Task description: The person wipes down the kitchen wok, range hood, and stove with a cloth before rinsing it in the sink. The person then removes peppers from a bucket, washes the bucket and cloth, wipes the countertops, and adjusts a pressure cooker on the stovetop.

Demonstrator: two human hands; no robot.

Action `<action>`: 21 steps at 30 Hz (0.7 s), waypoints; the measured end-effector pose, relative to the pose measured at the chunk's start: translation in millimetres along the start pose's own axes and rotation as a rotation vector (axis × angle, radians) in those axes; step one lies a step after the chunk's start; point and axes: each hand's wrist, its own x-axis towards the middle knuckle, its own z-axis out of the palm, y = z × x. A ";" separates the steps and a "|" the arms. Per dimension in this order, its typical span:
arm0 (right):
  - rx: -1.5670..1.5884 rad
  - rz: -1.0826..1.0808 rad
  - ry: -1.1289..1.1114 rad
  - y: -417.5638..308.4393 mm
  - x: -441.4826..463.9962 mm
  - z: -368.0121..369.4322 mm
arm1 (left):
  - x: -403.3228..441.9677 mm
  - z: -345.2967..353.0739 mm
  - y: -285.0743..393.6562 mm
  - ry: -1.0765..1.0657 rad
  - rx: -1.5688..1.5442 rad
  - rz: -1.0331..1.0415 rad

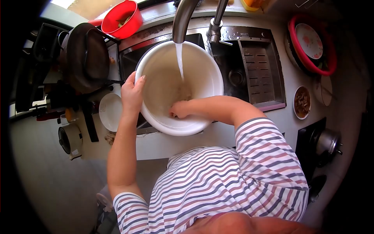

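Note:
A large white bucket (210, 74) sits tilted over the left bowl of the sink, its mouth facing me. My left hand (133, 93) grips its left rim, thumb inside and fingers around the outer wall. Down inside the bucket, my right hand (180, 109) is closed against the lower inner wall; whatever it may hold is hidden. From the metal faucet (183, 23), a stream of water (179, 58) runs into the bucket and lands just beyond my right hand.
Right of the bucket is the second sink bowl with a slotted drain tray (258, 70). A red pot (130, 24), dark pan (95, 58) and white bowl (111, 112) stand left. At right are a red basin (330, 58), a bowl of food (302, 102) and a metal pot (327, 142).

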 end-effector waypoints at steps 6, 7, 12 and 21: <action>-1.045 0.070 0.518 63.5 25.1 -15.5 | -8.6 1.9 -1.3 0.030 0.074 0.059; -1.090 0.138 0.667 86.3 33.8 -16.3 | -9.9 3.0 -2.6 0.047 0.086 0.091; -0.610 0.321 0.101 101.1 25.5 -39.3 | 2.5 -4.2 -11.2 0.072 0.201 0.089; 0.149 -0.044 0.523 -21.7 -190.2 -135.4 | 4.3 -9.6 -19.3 0.070 0.179 -0.015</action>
